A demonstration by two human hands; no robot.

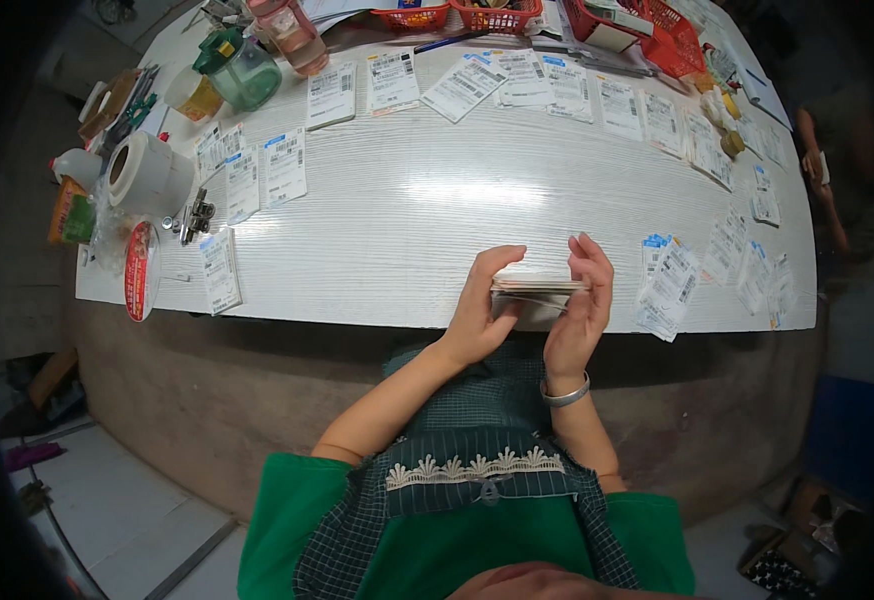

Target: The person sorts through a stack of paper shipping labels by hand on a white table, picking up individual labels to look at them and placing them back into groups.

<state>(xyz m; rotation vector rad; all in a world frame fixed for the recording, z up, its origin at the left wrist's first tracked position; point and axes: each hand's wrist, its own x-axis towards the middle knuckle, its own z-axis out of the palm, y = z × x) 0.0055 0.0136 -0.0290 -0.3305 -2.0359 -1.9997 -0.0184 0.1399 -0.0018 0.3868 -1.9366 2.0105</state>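
The left hand (474,312) has its grip closed on the left end of a stack of paper slips (540,286), and the right hand (575,322) has its grip curled snugly around the right end. The stack is above the near edge of the tabletop (377,240), toward five o'clock from its middle. Around the stack, a pile of labels (672,285) lies at three o'clock, red baskets (497,18) stand near twelve, and a green jar (242,80) stands at ten.
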